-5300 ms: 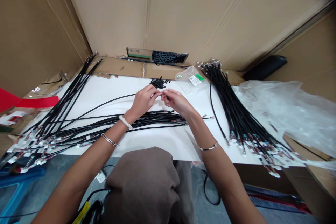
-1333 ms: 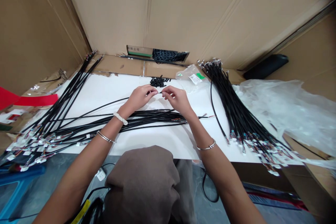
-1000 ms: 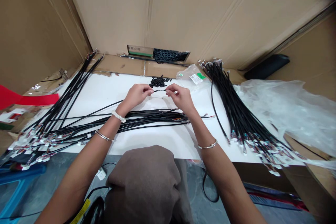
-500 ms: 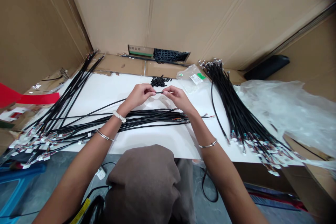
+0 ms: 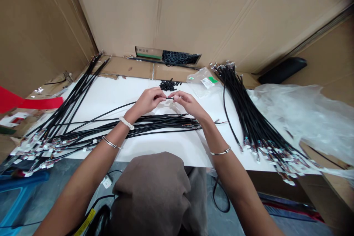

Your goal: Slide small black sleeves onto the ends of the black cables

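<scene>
My left hand [image 5: 151,99] pinches a thin black cable [image 5: 118,108] that runs off to the left above a bundle. The fingers of my right hand [image 5: 186,101] are closed on the end of the same cable, close to my left fingertips. Just beyond both hands lies a pile of short black tubes [image 5: 168,85]. Below my wrists, a bundle of black cables [image 5: 157,121] stretches across the white table [image 5: 166,147], with bare wire ends at its right. The small detail between my fingertips is hard to make out.
A thick bundle of black cables [image 5: 240,107] with white connectors lies at right, beside clear plastic sheeting [image 5: 301,114]. More cables [image 5: 80,92] lie at left. A clear bag [image 5: 203,81] sits behind my right hand. Cardboard walls [image 5: 193,14] surround the table.
My fingertips have come slightly closer together on the cable, my left hand shifting a little to the right. The bundles lie as before.
</scene>
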A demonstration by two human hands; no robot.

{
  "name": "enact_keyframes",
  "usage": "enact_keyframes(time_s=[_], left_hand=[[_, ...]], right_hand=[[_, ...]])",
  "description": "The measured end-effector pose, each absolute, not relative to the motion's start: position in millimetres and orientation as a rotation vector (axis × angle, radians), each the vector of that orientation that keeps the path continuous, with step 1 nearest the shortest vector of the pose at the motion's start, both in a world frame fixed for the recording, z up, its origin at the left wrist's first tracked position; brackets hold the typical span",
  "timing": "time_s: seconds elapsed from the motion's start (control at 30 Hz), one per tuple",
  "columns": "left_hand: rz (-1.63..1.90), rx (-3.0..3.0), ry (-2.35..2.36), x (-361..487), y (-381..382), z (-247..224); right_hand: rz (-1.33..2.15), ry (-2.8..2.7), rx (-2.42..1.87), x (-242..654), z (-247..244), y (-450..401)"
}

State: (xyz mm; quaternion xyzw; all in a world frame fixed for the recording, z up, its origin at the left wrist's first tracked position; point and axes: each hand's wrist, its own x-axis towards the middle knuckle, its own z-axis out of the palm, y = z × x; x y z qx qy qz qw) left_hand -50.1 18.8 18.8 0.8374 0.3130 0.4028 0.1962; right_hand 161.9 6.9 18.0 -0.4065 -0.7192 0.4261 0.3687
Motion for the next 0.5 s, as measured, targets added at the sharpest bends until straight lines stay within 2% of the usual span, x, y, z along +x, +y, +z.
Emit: enact_keyframes(time_s=[0.3, 0.5], left_hand=[[1.14, 2.445, 0.853, -47.7, 15.0, 18.4], [1.152, 2.436, 0.874, -47.1, 15.3, 17.6]], right_hand=[[1.028, -1.82, -1.108, 157.3, 17.7, 4.5], [0.839, -1.827, -1.198, 152.6, 15.4, 2.7]])
